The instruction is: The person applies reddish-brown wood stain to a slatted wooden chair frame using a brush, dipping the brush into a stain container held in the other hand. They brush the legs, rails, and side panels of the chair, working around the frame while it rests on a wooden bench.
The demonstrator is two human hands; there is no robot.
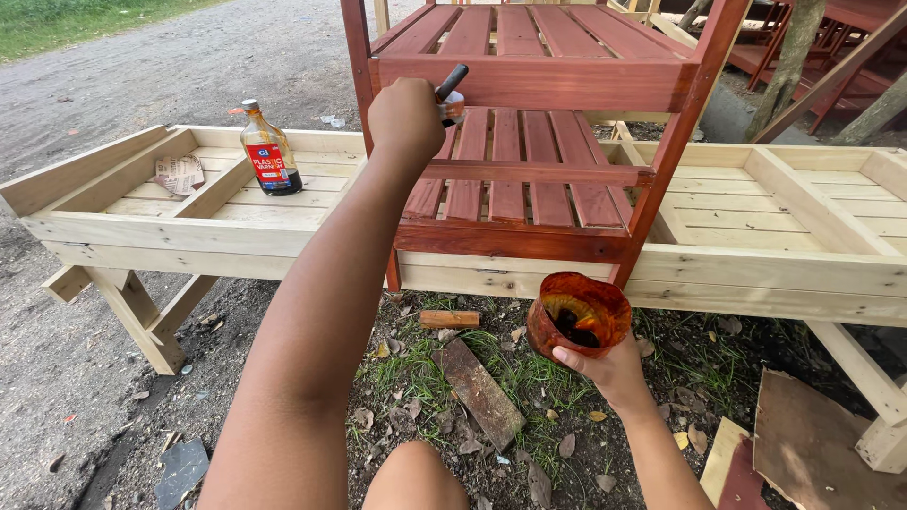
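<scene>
The left hand [406, 118] is closed tight around a black-handled brush [451, 92], up at 12 o'clock against the red wooden shelf [529, 85]. The right hand [609, 370], at 4 o'clock, pinches a stained cup [578, 314] from below. A brown bottle [270, 151] stands at 10 o'clock on the pale wooden frame [189, 231].

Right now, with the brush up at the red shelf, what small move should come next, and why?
Probably draw the brush in the left hand along the shelf rail: its tip already meets that stained wood, while the right hand holds the stain cup below.
</scene>
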